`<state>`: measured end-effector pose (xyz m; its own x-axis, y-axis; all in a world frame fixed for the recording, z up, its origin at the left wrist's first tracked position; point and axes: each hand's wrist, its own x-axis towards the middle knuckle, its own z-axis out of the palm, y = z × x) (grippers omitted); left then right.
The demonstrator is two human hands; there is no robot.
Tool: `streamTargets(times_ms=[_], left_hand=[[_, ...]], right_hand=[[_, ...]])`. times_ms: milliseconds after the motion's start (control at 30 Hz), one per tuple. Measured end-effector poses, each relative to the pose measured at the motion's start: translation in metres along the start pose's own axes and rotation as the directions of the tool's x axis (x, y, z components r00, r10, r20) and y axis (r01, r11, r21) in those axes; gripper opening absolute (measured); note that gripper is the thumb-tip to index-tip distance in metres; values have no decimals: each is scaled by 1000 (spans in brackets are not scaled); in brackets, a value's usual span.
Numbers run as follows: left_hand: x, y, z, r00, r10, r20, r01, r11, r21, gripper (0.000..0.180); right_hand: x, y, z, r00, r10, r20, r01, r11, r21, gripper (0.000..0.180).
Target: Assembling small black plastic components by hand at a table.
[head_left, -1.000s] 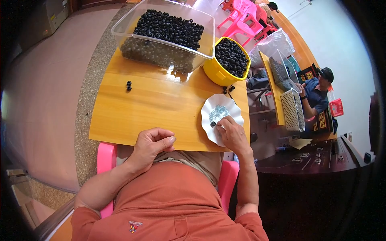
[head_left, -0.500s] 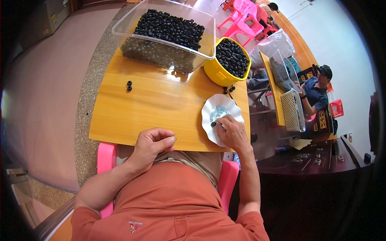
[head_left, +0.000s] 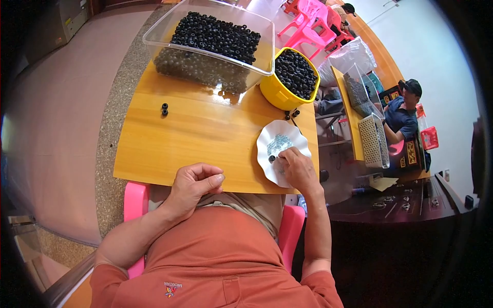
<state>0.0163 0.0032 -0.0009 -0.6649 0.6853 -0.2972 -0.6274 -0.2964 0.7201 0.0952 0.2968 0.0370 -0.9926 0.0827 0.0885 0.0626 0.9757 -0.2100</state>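
The plate [head_left: 271,170], white and glossy with a wavy, petal-like rim, lies flat at four o'clock of the table [head_left: 205,141], whose yellow top shows smooth wood grain. Near its twelve o'clock side the plate carries a thin heap of small bits [head_left: 280,143], pale blue and glassy; they are too tiny for me to tell their exact shape. At its eight o'clock side sits one black ring [head_left: 272,158].

The right hand [head_left: 297,167] comes over the plate from five o'clock. Its thumb and forefinger are close together beside the ring, but I cannot tell if they pinch something. The left hand [head_left: 197,180] rests at seven o'clock, by the table edge, with fingers loosely curled and thumb near them; whether something is inside, I cannot tell.

At twelve o'clock stands a box [head_left: 266,43] of clear plastic, partly filled with thick black rings. At two o'clock, a yellow plastic tub [head_left: 275,93] with rounded corners is full of black pieces [head_left: 295,74]. A pair [head_left: 165,109] of black pieces lies at ten o'clock on the wood.
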Motion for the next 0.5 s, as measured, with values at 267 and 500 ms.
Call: streamTargets(times_ms=[267, 500], left_hand=[[1, -1, -1, 1000, 1, -7, -1, 1000, -11, 14], [1, -1, -1, 1000, -5, 0, 5, 1000, 8, 14]], right_hand=[[-1, 1, -4, 1000, 1, -17, -1, 999, 35, 11], [-1, -2, -8, 1000, 10, 9, -11, 999, 42, 16]])
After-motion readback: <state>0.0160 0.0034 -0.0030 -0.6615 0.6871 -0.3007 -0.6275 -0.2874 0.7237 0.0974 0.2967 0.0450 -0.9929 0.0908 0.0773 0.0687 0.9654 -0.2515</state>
